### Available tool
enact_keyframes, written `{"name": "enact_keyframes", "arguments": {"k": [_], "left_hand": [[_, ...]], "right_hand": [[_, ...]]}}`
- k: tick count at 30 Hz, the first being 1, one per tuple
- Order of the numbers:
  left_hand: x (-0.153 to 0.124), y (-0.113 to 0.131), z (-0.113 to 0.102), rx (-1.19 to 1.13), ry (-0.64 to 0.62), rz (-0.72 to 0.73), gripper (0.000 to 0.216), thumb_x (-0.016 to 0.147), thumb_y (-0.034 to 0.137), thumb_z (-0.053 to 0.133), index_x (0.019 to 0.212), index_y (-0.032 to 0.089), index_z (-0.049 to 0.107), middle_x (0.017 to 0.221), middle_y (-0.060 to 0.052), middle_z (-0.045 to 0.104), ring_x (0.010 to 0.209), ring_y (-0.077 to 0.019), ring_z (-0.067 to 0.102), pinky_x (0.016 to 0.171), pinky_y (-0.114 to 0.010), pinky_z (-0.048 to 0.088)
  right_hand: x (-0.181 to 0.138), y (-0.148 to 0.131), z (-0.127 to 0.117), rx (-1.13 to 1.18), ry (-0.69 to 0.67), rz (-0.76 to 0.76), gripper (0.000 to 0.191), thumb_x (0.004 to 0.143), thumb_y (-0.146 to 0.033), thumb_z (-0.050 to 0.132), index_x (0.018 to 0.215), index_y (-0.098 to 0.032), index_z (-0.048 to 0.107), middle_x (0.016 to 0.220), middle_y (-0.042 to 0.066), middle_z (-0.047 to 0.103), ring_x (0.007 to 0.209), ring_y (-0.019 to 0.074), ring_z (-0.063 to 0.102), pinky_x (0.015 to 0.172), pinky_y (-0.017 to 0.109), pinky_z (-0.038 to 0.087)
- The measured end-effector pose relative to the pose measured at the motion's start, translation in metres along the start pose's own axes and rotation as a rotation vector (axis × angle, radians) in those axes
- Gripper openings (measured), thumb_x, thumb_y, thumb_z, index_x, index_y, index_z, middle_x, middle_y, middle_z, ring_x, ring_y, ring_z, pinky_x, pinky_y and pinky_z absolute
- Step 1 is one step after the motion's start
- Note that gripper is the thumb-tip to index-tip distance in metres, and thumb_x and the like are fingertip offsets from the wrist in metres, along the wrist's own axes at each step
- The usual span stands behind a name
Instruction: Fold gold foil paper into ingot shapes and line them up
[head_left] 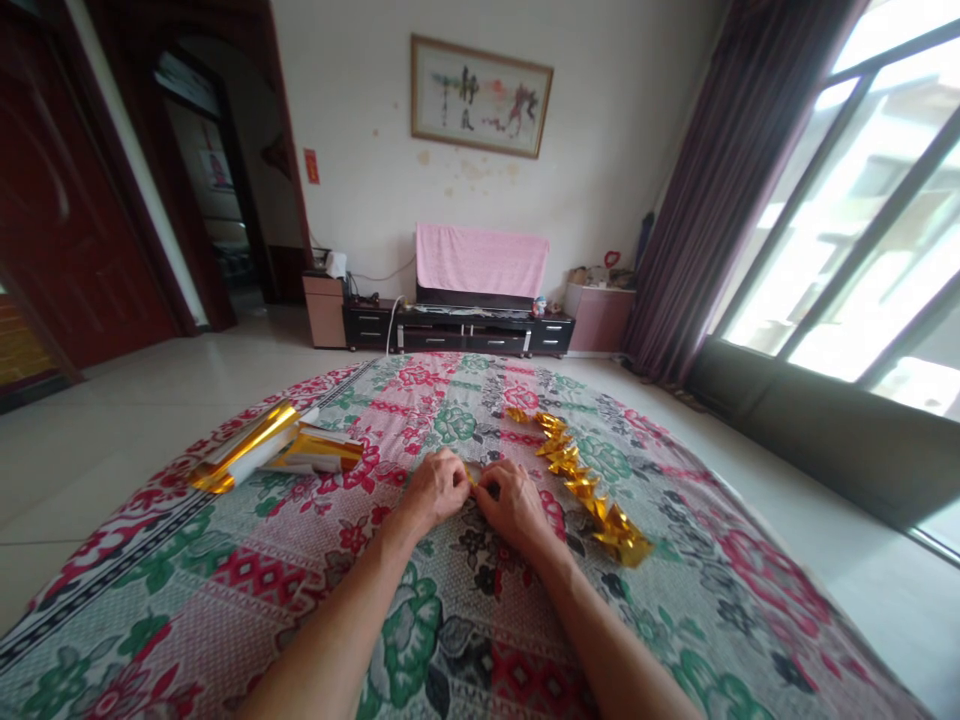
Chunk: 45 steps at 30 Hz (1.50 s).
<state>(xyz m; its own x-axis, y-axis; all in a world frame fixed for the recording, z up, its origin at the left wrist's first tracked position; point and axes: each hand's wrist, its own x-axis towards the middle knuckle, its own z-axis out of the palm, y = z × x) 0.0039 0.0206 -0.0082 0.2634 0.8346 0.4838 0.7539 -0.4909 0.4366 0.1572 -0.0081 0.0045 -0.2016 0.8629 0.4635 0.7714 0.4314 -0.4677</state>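
Both hands meet over the middle of a flowered cloth point(315, 640), fingertips pinched close together. Between them shows a small piece of gold foil paper point(471, 474), mostly hidden by the fingers. My left hand point(439, 487) is closed on its left side, and my right hand point(511, 502) is closed on its right side. To the right of my right hand runs a row of folded gold foil pieces point(576, 470), pointed and shiny. Off to the left lie loosely rolled gold foil sheets point(259, 445) with white undersides.
Beyond the cloth stands a low black TV cabinet point(465, 330), with a pink towel point(480, 258) draped over the screen. A purple curtain point(720, 190) hangs beside the window at right. A dark red door point(71, 190) is at left.
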Motion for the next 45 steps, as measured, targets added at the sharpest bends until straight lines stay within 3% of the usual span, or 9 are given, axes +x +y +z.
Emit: {"name": "enact_keyframes", "arguments": {"k": [21, 28, 39, 45], "left_hand": [[0.003, -0.008, -0.009, -0.183, -0.129, -0.046, 0.02, 0.069, 0.008, 0.05, 0.073, 0.018, 0.067, 0.08, -0.002, 0.062, 0.078, -0.013, 0.057, 0.076, -0.024, 0.044], [0.001, -0.004, -0.008, -0.108, -0.111, -0.039, 0.009, 0.068, 0.018, 0.058, 0.073, 0.019, 0.065, 0.08, -0.003, 0.061, 0.08, -0.0154, 0.055, 0.075, -0.027, 0.044], [-0.001, -0.006, -0.014, -0.215, -0.079, 0.016, 0.016, 0.065, 0.009, 0.056, 0.076, 0.017, 0.063, 0.077, -0.001, 0.062, 0.075, -0.0133, 0.056, 0.072, -0.024, 0.044], [-0.003, -0.001, -0.016, -0.142, -0.043, 0.053, 0.015, 0.067, 0.008, 0.054, 0.076, 0.017, 0.061, 0.077, -0.002, 0.062, 0.077, -0.0146, 0.055, 0.074, -0.026, 0.043]], "right_hand": [[0.002, 0.003, 0.002, -0.005, -0.013, 0.007, 0.008, 0.072, -0.019, 0.056, 0.066, -0.02, 0.062, 0.085, 0.003, 0.062, 0.081, 0.0153, 0.054, 0.079, 0.026, 0.038], [0.001, 0.001, 0.001, 0.005, -0.017, 0.024, 0.006, 0.071, -0.02, 0.057, 0.067, -0.02, 0.062, 0.085, 0.003, 0.061, 0.083, 0.0152, 0.054, 0.079, 0.026, 0.037], [-0.003, -0.002, -0.003, -0.015, -0.011, -0.027, 0.006, 0.072, -0.02, 0.058, 0.071, -0.02, 0.063, 0.089, 0.004, 0.061, 0.084, 0.0158, 0.054, 0.079, 0.026, 0.038], [-0.005, -0.004, -0.004, -0.031, 0.004, -0.066, 0.006, 0.073, -0.019, 0.056, 0.072, -0.019, 0.062, 0.087, 0.004, 0.06, 0.085, 0.0163, 0.053, 0.081, 0.028, 0.036]]}}
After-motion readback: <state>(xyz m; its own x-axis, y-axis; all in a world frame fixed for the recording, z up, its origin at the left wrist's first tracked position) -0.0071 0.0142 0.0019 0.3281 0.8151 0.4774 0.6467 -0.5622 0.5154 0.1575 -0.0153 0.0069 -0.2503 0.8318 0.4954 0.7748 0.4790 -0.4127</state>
